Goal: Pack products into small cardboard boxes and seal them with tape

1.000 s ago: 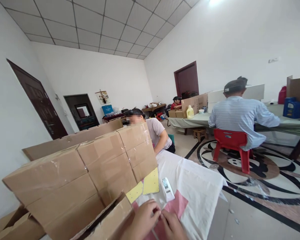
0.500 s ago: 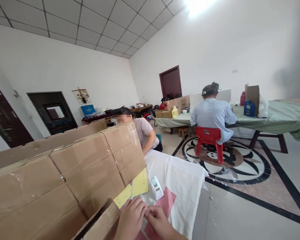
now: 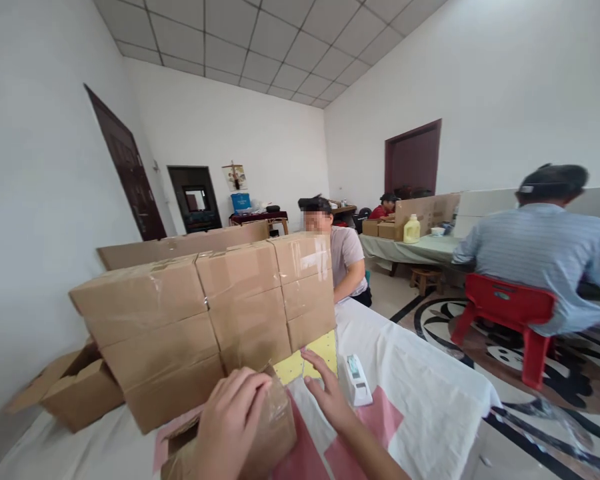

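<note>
My left hand (image 3: 233, 417) is over a small cardboard box (image 3: 279, 427) at the near edge of the table. Its fingers lie close together, extended and slightly bent, with nothing seen in them; whether they touch the box I cannot tell. To the right of that box, my right hand (image 3: 330, 397) is open, its thumb and fingers apart and holding nothing. Just beyond it stands a white device (image 3: 357, 380) with a small greenish panel. A yellow dotted sheet (image 3: 290, 368) lies past my hands, partly under the stacked boxes.
A wall of taped cardboard boxes (image 3: 245, 313) stands across the table's left side. An open carton (image 3: 83, 393) sits at far left. White cloth (image 3: 420, 387) covers the table. One person (image 3: 347, 257) sits beyond the boxes, another on a red chair (image 3: 510, 300) at right.
My hands were together, fingertips meeting; now they are apart, the left over the small box and the right spread open. The view has swung left, showing more of the boxes.
</note>
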`<state>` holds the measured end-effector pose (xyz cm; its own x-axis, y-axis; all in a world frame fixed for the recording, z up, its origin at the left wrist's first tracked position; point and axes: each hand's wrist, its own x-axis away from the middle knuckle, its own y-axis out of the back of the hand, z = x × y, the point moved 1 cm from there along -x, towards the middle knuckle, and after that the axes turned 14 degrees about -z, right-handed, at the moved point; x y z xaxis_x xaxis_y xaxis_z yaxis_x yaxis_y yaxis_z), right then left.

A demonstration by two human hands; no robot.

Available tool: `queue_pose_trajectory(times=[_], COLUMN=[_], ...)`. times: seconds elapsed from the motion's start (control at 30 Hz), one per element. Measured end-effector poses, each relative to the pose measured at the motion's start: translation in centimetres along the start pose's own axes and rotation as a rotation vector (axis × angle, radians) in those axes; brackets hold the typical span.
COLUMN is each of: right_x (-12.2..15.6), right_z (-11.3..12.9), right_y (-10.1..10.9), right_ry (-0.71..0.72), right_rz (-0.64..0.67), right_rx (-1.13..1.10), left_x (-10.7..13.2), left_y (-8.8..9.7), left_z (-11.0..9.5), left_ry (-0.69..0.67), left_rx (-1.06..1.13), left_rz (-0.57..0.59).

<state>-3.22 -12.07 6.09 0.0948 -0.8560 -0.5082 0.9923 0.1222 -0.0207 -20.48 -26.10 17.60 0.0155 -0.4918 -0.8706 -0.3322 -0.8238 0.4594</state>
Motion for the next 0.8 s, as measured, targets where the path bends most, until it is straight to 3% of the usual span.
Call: queue_pose_trajectory(times=[0.13,0.2,0.4,0.5,0.6,0.8], right_x=[-0.5,-0.1,1.5,1.9,2.0,2.3], right_z=[0.1,0.2,-0.4,-0.4,-0.5,-1.0], right_y=[-3.7,-5.1,-6.3,-6.1,-6.2,-6.6], right_ry=[-0.099,-0.123,-0.142,-0.031,0.091,0.103], right_rz=[0.323,0.389,0.351,0.320,0.272,0.197], right_rx=[-0.153,-0.196,-0.287,-0.259,-0.197,-0.137], left_x=[0.8,1.4,2.6,2.7,2.4,1.6], left_y=[3.4,4.4,5.6,5.5,5.2,4.4], left_z=[3.6,5.0,7.9,8.5,8.2,6.3], left_ry=[0.255,0.356,0.559,0.586,0.576,0.555], left_rx=[-0.062,-0.083,-0.065,-0.055,-0.044,-0.009], left_rz=[0.114,0.180,0.294,0.374,0.464,0.475])
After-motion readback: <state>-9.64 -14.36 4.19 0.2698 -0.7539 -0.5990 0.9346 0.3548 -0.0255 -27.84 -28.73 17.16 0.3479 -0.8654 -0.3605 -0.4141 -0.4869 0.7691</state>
